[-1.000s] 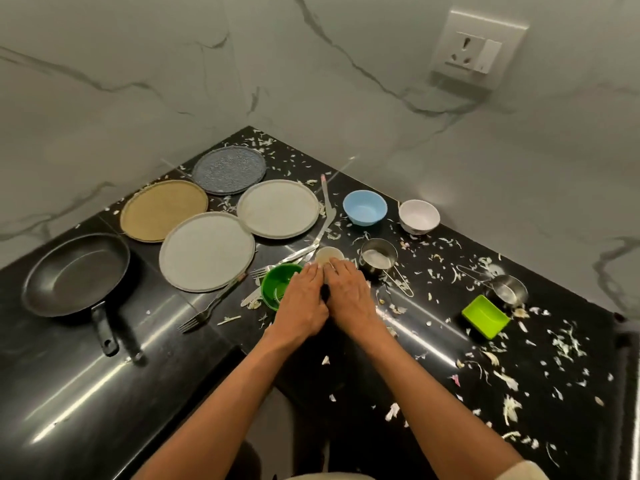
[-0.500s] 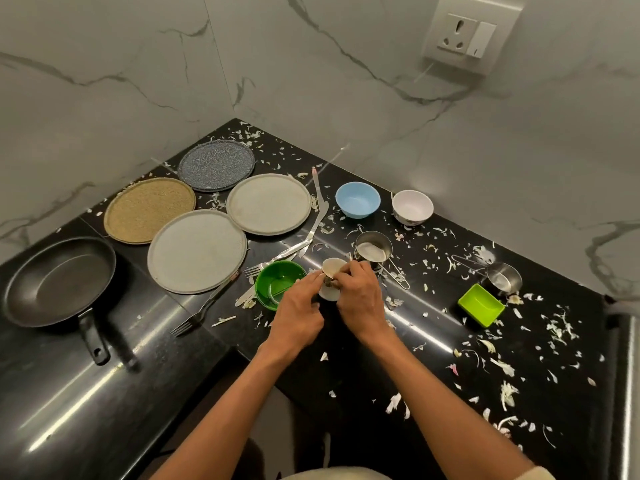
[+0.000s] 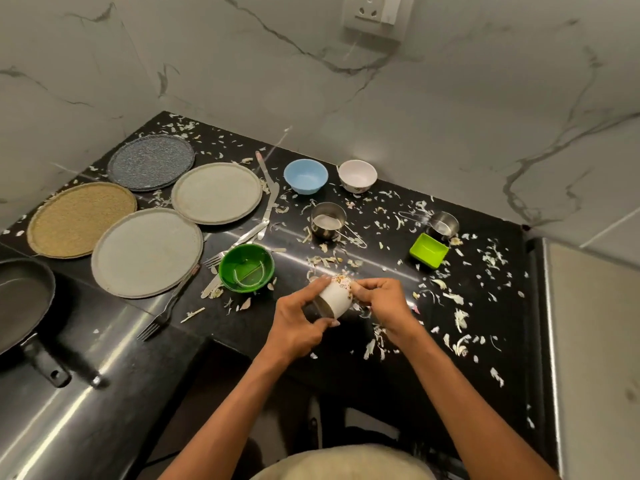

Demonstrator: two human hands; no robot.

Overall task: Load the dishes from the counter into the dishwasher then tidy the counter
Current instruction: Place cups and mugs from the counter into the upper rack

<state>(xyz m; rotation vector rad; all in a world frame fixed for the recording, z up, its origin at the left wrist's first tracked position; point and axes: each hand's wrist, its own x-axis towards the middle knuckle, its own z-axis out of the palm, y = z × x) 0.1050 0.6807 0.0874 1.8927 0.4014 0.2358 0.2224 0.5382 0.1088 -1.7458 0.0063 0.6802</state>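
Head view: both hands hold a small white cup [image 3: 334, 296] with a floral pattern, lifted clear of the black counter [image 3: 450, 358] and tipped onto its side. The left hand [image 3: 297, 323] wraps its fingers round the cup's lower body, near what looks like the rim, while the right hand [image 3: 382, 303] pinches the patterned upper end with thumb and fingertips. So both grips are closed on the same cup.

The risks, as I judge them: the cup is smooth and held sideways between two light grips, so if one hand lets go before the other has tightened it could slip and strike the stone edge just below the grip. Anything left inside might spill onto the counter, already strewn with pale scraps [image 3: 460, 320]. Just left of the grip sits the green bowl [image 3: 246, 268] with cutlery beside it; a careless swing could knock it. Beyond the grip stands a steel measuring cup [image 3: 327, 221].

Compared with half a second ago, the cup has risen off the counter and come nearer the person, tilted over rather than upright, with the hands a little further apart. The other dishes are unmoved.
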